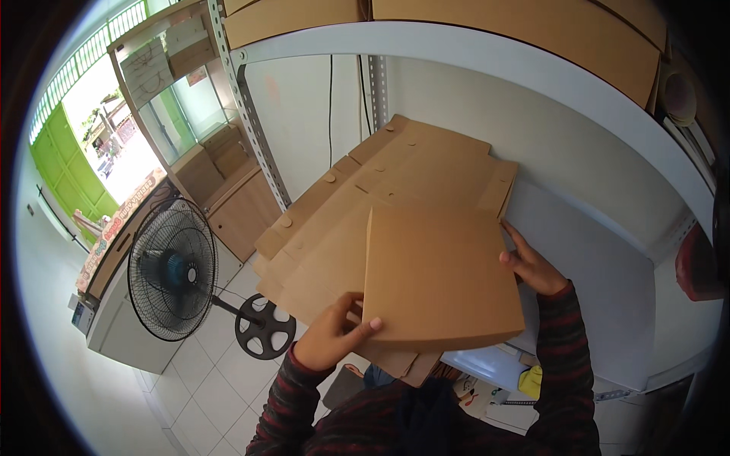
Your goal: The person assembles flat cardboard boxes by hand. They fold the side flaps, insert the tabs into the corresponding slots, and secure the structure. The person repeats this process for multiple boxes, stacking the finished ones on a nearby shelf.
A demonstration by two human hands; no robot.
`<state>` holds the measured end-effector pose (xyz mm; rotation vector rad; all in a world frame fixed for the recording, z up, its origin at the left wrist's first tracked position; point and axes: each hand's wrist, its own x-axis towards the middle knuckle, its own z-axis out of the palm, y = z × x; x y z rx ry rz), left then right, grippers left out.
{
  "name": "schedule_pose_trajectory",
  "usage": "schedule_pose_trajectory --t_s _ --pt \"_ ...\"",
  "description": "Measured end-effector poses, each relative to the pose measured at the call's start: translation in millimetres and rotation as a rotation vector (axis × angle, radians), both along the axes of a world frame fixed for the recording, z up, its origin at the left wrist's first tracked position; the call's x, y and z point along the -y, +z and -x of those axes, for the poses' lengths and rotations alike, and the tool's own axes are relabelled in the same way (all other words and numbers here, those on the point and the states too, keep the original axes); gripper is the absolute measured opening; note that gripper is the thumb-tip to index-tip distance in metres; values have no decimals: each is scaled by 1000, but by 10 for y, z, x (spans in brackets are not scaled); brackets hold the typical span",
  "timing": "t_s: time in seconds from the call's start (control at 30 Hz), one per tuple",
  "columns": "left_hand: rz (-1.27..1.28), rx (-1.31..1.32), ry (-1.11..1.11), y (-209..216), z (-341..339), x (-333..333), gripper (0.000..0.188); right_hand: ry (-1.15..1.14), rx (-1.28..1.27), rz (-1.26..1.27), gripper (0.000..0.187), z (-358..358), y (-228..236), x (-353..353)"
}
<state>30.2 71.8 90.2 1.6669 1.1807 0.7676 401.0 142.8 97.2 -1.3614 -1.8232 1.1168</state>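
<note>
Cardboard made up everything between the hands: a folded brown box lay on a stack of flat box blanks on the white shelf. The left hand pinched its near left corner, thumb on top. The right hand pressed open against its right edge, fingers spread, not clasping.

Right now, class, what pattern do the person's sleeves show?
Dark sleeves with thin red stripes, clearest in the head view.
</note>
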Motion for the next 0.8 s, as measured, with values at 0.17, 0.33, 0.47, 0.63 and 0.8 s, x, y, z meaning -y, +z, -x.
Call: schedule_pose_trajectory --t_s 0.17,0.33,0.47,0.63,0.8 --pt "54 305 135 -78 -7 -177 69 -103 -248 -5 95 115 -44 8" --pt "187 477 305 -102 -166 -221 64 -140 -244 -30 96 43 -83 -22" --pt "187 579 340 -318 -60 -323 59 -16 -475 -31 98 63 -21 13" --pt "78 435 425 -306 36 -408 52 -27 -58 -711 99 271 -89 31" --pt "59 539 433 -184 23 -517 52 141 374 -1030 92 496 -78 107"
